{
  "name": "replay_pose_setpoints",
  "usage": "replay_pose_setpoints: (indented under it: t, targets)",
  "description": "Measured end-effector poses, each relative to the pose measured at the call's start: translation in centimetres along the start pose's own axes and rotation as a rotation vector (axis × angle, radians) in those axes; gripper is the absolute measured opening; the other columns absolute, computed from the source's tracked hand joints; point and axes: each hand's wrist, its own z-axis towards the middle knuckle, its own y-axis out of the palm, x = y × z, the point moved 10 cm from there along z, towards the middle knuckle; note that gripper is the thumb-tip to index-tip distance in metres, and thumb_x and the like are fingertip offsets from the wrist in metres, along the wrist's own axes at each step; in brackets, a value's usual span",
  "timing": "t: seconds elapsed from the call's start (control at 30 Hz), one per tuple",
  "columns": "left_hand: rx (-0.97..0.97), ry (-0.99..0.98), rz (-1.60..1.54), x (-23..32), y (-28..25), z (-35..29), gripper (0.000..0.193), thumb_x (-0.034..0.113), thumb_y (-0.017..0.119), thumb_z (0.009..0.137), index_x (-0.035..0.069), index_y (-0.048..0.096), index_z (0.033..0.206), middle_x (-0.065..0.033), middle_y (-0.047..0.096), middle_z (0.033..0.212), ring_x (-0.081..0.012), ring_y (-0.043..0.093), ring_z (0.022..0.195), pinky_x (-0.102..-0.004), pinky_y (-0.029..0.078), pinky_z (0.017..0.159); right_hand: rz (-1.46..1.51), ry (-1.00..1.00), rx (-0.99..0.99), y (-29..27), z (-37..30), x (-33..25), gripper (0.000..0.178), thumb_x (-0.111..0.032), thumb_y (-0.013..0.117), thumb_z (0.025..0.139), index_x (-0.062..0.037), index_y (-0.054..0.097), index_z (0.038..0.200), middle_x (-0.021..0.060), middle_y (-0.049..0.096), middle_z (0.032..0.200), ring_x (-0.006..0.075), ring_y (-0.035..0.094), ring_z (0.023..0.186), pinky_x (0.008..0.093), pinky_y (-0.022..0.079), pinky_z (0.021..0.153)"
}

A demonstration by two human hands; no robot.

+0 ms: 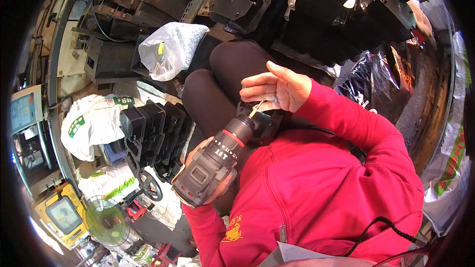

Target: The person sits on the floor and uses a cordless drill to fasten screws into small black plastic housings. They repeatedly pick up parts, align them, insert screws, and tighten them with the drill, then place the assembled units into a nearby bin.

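My left hand (198, 160) grips the handle of a black and grey cordless drill (217, 160) with a red ring behind its chuck, pointing up and to the right. Its yellowish bit (256, 109) ends at the fingers of my right hand (277, 89). Those fingers close around the bit's tip, with the thumb raised. Whether a screw sits between them is hidden. A small black plastic part (267, 124) lies just below the chuck, on my lap in dark trousers (217, 84). Both sleeves are red.
A row of black plastic housings (153, 128) is stacked to my left. Beyond my knees lie a clear plastic bag (170, 49) and more black parts (316, 5). White sacks (91, 121), a small green fan (105, 220) and a yellow device (62, 212) stand at left; dark bags (381, 81) at right.
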Motion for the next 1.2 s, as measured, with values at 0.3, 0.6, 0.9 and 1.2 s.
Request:
replay_pose_setpoints:
  t: [0.3,0.6,0.9,1.2]
  targets:
    - [-0.04,0.12,0.272,2.2,1.2,0.7,0.075,0.024,0.083,0.065,0.004,0.052,0.131,-0.0109,0.059,0.127,-0.0215,0.064,0.108,-0.0322,0.051,0.092,0.148,-0.061,-0.035,1.4,0.2,0.4,0.053,-0.037,0.046,0.1,0.001,0.047,0.137,0.0205,0.055,0.133,0.0301,0.052,0.127,0.0411,0.043,0.106]
    - [0.104,-0.212,-0.169,-2.7,-1.1,-1.8,0.079,0.026,0.083,0.064,0.002,0.05,0.132,-0.0154,0.057,0.126,-0.0268,0.058,0.112,-0.0383,0.047,0.095,0.162,-0.093,-0.084,1.7,0.0,0.5,0.052,-0.01,0.053,0.095,-0.0016,0.038,0.144,0.0196,0.046,0.143,0.0308,0.047,0.132,0.0421,0.041,0.109]
    - [0.088,-0.199,0.059,-4.1,-2.2,-3.1,0.078,0.03,0.081,0.065,0.003,0.05,0.132,-0.0147,0.056,0.127,-0.0276,0.056,0.115,-0.0399,0.044,0.097,0.216,-0.066,0.06,0.9,-0.2,1.2,0.038,0.0,0.061,0.091,-0.004,0.055,0.128,0.0135,0.062,0.124,0.0276,0.057,0.121,0.0401,0.049,0.103]
    - [0.106,-0.178,-0.024,-3.4,-2.0,-2.8,0.078,0.027,0.081,0.065,0.003,0.049,0.132,-0.0148,0.055,0.129,-0.0266,0.056,0.114,-0.039,0.044,0.097,0.259,-0.078,0.117,0.4,0.0,1.9,0.025,-0.001,0.061,0.091,-0.0053,0.062,0.116,0.0104,0.067,0.114,0.0274,0.061,0.116,0.0392,0.054,0.097]
